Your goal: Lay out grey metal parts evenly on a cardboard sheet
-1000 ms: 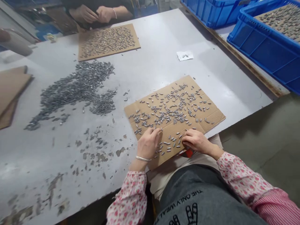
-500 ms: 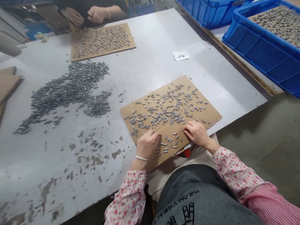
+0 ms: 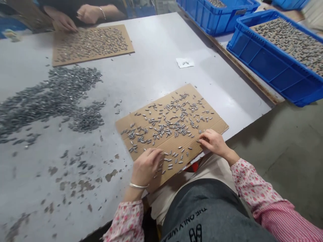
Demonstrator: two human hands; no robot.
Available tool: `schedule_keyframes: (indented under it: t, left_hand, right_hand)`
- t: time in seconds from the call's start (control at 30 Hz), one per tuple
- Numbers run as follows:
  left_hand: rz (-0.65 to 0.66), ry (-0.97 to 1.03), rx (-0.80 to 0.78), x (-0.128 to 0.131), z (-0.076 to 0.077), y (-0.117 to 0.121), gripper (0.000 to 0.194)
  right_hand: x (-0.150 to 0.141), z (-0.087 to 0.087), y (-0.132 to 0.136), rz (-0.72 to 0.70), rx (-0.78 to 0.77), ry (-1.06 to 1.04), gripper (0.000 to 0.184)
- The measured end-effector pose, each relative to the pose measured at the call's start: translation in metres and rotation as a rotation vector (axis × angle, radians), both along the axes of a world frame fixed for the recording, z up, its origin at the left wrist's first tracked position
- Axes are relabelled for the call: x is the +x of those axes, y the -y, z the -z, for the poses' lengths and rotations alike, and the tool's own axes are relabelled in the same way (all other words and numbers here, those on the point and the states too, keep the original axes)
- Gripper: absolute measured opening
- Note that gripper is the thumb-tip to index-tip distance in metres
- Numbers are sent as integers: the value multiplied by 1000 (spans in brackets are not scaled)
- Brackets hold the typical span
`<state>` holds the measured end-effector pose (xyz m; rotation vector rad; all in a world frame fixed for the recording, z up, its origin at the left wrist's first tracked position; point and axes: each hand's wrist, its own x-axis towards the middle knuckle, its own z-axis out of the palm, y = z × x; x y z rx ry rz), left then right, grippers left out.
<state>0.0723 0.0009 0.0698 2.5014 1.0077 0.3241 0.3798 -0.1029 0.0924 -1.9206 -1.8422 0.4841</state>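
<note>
My left hand (image 3: 147,167) and right hand (image 3: 213,143) were the nearest working elements, above a lap covered by a grey garment (image 3: 202,215) lettered "THE ONLY WEA", with pink floral sleeves (image 3: 254,185) on both forearms and a pale bangle (image 3: 138,185) on the left wrist. Both hands lay on the near part of a corrugated cardboard sheet (image 3: 210,126), which rested flat on the grey tabletop (image 3: 156,67). Left grip: fingers curved and close together over the near edge, among the grey spindle-shaped pieces (image 3: 174,127). Right grip: fingertips down on the cardboard, just beside the pieces. I could not tell whether either grip was clamped on a piece. The pieces lay scattered across the sheet, densest at its centre. To the left, dark stains (image 3: 83,185) marked the tabletop, and beyond them lay a loose heap of pieces (image 3: 58,97). Farther on lay a scrap of white paper (image 3: 185,62) bearing a few pieces and a second cardboard sheet (image 3: 126,43), densely covered. A co-worker's hands (image 3: 88,13) sat at that sheet's far edge. Blue plastic crates (image 3: 275,64) stood at the far right, beyond the tabletop edge, above a concrete floor (image 3: 285,168).
</note>
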Motion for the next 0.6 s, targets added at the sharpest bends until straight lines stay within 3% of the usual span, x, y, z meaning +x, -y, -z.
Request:
schedule_keyframes:
  t: [0.2, 0.33, 0.47, 0.6]
  left_hand:
    - [-209, 14, 47, -22, -29, -5, 26]
    - [-255, 11, 32, -30, -46, 0, 28]
    - [-290, -17, -6, -32, -45, 5, 26]
    - [-281, -91, 19, -27, -38, 8, 24]
  right_hand:
    - [-5, 6, 3, -38, -21, 114, 14]
    - [-21, 1, -1, -87, 24, 150, 20]
    - [-23, -1, -2, -148, 2, 115, 17]
    - [-20, 4, -4, -120, -60, 70, 14]
